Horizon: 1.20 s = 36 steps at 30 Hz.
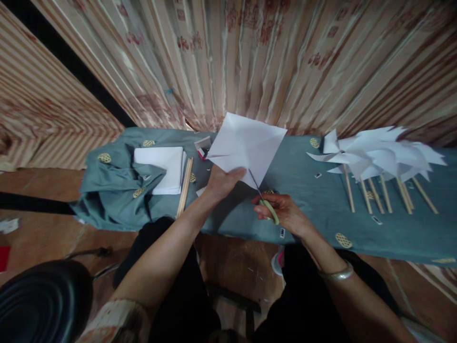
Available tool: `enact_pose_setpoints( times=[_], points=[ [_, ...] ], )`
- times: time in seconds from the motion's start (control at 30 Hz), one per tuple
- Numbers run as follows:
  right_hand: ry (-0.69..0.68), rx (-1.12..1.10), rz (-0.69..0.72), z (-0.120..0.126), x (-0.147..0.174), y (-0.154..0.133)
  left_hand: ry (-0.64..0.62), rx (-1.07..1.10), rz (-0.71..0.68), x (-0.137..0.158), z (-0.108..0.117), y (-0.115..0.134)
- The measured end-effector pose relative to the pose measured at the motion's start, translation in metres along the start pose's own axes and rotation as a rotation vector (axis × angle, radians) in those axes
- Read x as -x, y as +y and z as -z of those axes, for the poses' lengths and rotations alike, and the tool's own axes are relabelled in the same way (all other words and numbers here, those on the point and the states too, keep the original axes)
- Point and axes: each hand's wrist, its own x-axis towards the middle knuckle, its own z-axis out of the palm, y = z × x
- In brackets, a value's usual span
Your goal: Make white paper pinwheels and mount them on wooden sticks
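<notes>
My left hand (225,182) pinches a square white sheet of paper (250,140) near its lower edge, thumb on top. The sheet is held up over the cloth, with faint fold lines and a slit on its left side. In my right hand (282,209) is a pair of scissors (267,207) with light green handles. Their blades meet the paper's lower edge, just right of my left thumb. A small box (203,145), white and red, lies partly behind the sheet's left corner.
A green cloth (293,176) covers the narrow table. On the left lie stacked white paper (159,157) and wooden sticks (184,188). Several white paper pinwheels (385,155) on sticks rest at the right. A curtain (232,57) hangs behind. A round black stool (43,300) stands at lower left.
</notes>
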Motion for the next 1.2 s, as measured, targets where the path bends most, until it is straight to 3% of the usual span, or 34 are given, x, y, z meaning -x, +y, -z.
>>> enact_pose_setpoints(
  times=[0.33, 1.2],
  points=[
    [-0.008, 0.099, 0.075, 0.002, 0.001, -0.001, -0.036, -0.014, -0.003, 0.007, -0.003, 0.001],
    [0.065, 0.029, 0.02, -0.002, 0.0, -0.002, -0.081, -0.021, -0.032, 0.009, -0.004, -0.01]
  ],
)
